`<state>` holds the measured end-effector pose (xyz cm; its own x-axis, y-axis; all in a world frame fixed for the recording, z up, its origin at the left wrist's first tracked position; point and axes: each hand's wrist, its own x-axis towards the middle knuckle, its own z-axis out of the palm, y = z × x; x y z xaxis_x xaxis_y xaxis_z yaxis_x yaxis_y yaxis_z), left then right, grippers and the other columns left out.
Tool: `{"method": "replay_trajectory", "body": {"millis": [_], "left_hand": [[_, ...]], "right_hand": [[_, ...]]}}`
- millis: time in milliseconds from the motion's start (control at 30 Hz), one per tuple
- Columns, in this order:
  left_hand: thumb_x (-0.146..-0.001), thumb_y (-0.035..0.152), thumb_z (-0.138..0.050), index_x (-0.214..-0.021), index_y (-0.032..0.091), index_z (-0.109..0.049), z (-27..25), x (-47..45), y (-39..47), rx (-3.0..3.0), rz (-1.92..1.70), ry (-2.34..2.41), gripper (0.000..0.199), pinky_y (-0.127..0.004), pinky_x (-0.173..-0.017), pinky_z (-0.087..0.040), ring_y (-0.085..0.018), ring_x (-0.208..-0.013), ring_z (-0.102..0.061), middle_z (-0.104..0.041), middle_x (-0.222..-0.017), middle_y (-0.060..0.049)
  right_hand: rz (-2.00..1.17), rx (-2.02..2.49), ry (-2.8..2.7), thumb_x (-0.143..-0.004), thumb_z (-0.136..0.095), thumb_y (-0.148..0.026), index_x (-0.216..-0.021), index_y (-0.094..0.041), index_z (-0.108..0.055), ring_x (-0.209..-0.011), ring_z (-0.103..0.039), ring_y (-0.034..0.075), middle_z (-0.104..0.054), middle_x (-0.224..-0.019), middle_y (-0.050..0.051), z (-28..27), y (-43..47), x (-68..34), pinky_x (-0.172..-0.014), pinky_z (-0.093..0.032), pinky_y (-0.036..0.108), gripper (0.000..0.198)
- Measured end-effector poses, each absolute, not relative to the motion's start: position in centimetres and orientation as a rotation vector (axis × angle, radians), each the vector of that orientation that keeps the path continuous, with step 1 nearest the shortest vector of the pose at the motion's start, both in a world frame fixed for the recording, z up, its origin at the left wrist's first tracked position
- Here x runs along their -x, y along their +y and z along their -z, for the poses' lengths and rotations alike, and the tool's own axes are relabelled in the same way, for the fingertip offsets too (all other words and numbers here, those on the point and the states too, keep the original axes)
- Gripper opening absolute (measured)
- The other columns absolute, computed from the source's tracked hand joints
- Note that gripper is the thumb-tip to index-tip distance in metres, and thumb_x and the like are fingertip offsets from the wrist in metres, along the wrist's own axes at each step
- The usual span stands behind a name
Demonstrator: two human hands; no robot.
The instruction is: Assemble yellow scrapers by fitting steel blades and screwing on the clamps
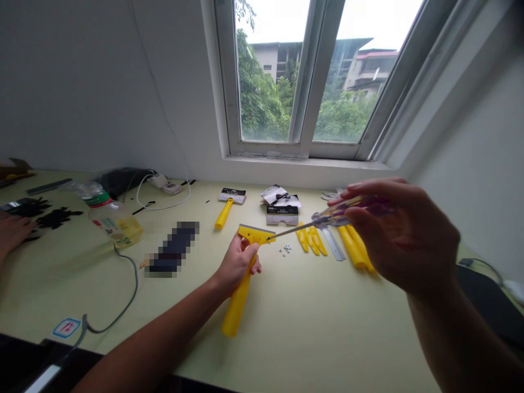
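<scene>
My left hand (pixel 239 259) is wrapped round the neck of a yellow scraper (pixel 237 308), whose head with a metal blade edge points up and away from me. In my right hand (pixel 403 234) is a screwdriver (pixel 323 218) with a clear, purple-tinted handle. Its tip meets the right side of the scraper head, at what looks like a screw. Just beyond lie several small nuts (pixel 287 248), yellow plastic pieces (pixel 315 240), metal blades (pixel 334 244) and yellow handles (pixel 355 248). My right hand partly hides the handles.
A yellow scraper in packaging (pixel 224 213) and packaging cards (pixel 282 214) lie towards the window. Leftward are a pixelated dark object (pixel 174 248), a tilted drink bottle (pixel 117 221), a grey cable (pixel 133 292) and another person's hand (pixel 14 232). A black object (pixel 487 300) lies far right.
</scene>
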<state>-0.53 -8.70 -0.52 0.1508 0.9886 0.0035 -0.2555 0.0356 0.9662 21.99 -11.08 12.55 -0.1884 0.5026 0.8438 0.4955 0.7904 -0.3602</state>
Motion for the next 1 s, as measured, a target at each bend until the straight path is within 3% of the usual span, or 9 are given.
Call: {"method": "replay_trajectory", "body": {"millis": [100,200,267,367,500,633,767,900,1000], "left_hand": [[-0.085,0.029,-0.056,-0.106,0.019,-0.04,0.6,0.8,-8.2,-1.131,-1.264,1.004,0.028,-0.027,-0.051,-0.051,0.0,-0.041,-0.045,-0.055,-0.107,-0.002],[-0.085,0.031,-0.055,-0.107,0.02,-0.04,0.8,0.8,-8.2,-1.173,-1.285,1.051,0.029,-0.028,-0.051,-0.052,-0.001,-0.041,-0.046,-0.054,-0.104,-0.001],[-0.085,0.032,-0.055,-0.107,0.02,-0.04,0.8,0.7,-8.3,-1.176,-1.288,1.059,0.029,-0.028,-0.051,-0.052,-0.001,-0.04,-0.046,-0.054,-0.103,-0.001],[-0.085,0.032,-0.055,-0.108,0.02,-0.04,0.6,0.6,-8.4,-1.187,-1.306,1.065,0.03,-0.027,-0.051,-0.052,-0.001,-0.041,-0.047,-0.054,-0.104,-0.001],[-0.085,0.032,-0.055,-0.106,0.02,-0.04,0.6,0.9,-8.2,-1.17,-1.358,1.115,0.028,-0.025,-0.049,-0.051,0.0,-0.041,-0.047,-0.054,-0.104,-0.001],[-0.084,0.032,-0.056,-0.105,0.021,-0.041,1.0,1.3,-7.7,-1.154,-1.39,1.134,0.028,-0.024,-0.049,-0.051,0.0,-0.04,-0.048,-0.055,-0.101,0.0],[-0.083,0.033,-0.056,-0.101,0.02,-0.041,1.3,1.4,-7.4,-1.144,-1.427,1.176,0.026,-0.025,-0.05,-0.052,0.0,-0.041,-0.047,-0.054,-0.1,0.0],[-0.085,0.033,-0.055,-0.104,0.021,-0.041,1.3,1.4,-7.4,-1.204,-1.426,1.163,0.026,-0.025,-0.05,-0.052,0.0,-0.041,-0.048,-0.054,-0.107,-0.002],[-0.086,0.032,-0.053,-0.106,0.021,-0.041,1.3,1.4,-7.5,-1.253,-1.423,1.167,0.025,-0.024,-0.048,-0.051,0.0,-0.041,-0.048,-0.054,-0.109,-0.002]], "right_hand": [[0.294,1.122,-1.814,-0.083,-0.066,-0.033,-0.099,-0.027,-0.062,-0.071,-0.063,0.024,-0.064,-0.08,0.004,-12.8,-10.6,-23.2,-0.066,-0.051,0.041,0.018],[0.168,1.196,-1.966,-0.091,-0.05,-0.041,-0.125,-0.024,-0.049,-0.081,-0.064,0.025,-0.064,-0.106,0.011,-12.8,-10.3,-23.8,-0.065,-0.052,0.041,0.038],[0.031,1.128,-2.05,-0.092,-0.047,-0.042,-0.131,-0.026,-0.044,-0.082,-0.064,0.024,-0.063,-0.114,0.01,-12.9,-10.2,-24.0,-0.064,-0.052,0.038,0.042],[0.223,1.27,-1.932,-0.089,-0.053,-0.046,-0.115,-0.025,-0.055,-0.067,-0.064,0.023,-0.068,-0.087,0.007,-13.0,-10.1,-24.5,-0.059,-0.051,0.036,0.034],[0.198,1.223,-2.069,-0.091,-0.048,-0.046,-0.129,-0.022,-0.047,-0.078,-0.066,0.023,-0.066,-0.104,0.011,-12.8,-9.4,-24.8,-0.066,-0.052,0.035,0.044],[0.177,1.375,-1.917,-0.091,-0.048,-0.049,-0.121,-0.021,-0.054,-0.068,-0.066,0.023,-0.068,-0.08,0.007,-12.2,-8.7,-24.6,-0.058,-0.051,0.034,0.041],[-0.007,1.206,-2.102,-0.091,-0.049,-0.045,-0.129,-0.023,-0.046,-0.083,-0.067,0.024,-0.067,-0.105,0.01,-11.9,-8.8,-24.1,-0.065,-0.053,0.034,0.044],[0.114,1.32,-1.987,-0.09,-0.05,-0.047,-0.12,-0.021,-0.051,-0.071,-0.066,0.024,-0.069,-0.087,0.008,-12.1,-9.5,-23.9,-0.061,-0.052,0.035,0.039],[0.016,1.188,-2.101,-0.091,-0.048,-0.046,-0.131,-0.023,-0.043,-0.082,-0.067,0.024,-0.066,-0.106,0.011,-12.3,-9.7,-24.1,-0.068,-0.053,0.036,0.046]]}}
